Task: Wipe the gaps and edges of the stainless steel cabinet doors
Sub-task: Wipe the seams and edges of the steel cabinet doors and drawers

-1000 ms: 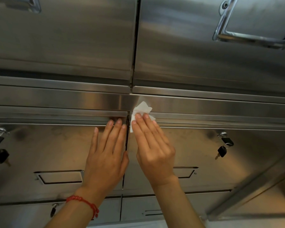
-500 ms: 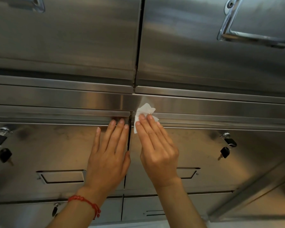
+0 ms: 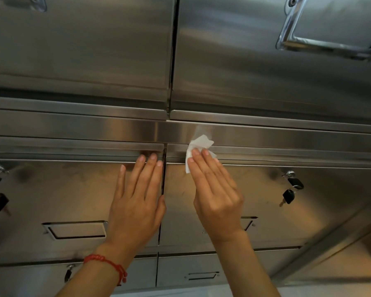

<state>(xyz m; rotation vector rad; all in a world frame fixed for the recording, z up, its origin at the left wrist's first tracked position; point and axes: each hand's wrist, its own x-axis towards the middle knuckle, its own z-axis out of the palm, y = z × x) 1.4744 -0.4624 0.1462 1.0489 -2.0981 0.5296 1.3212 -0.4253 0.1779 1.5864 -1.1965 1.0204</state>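
Fingers of your right hand (image 3: 217, 194) lie straight and close together, pressing a small crumpled white paper wipe (image 3: 198, 146) flat against the top edge of the lower right brushed stainless steel cabinet door (image 3: 266, 202), just right of the dark vertical gap (image 3: 162, 179) between the two lower doors. Your left hand (image 3: 137, 202), with a red braided string bracelet (image 3: 107, 264) at its wrist, rests flat with straight, slightly spread fingers on the lower left steel door (image 3: 62, 189), just left of that gap. Black-headed keys (image 3: 288, 196) hang from a lock well right of the gap.
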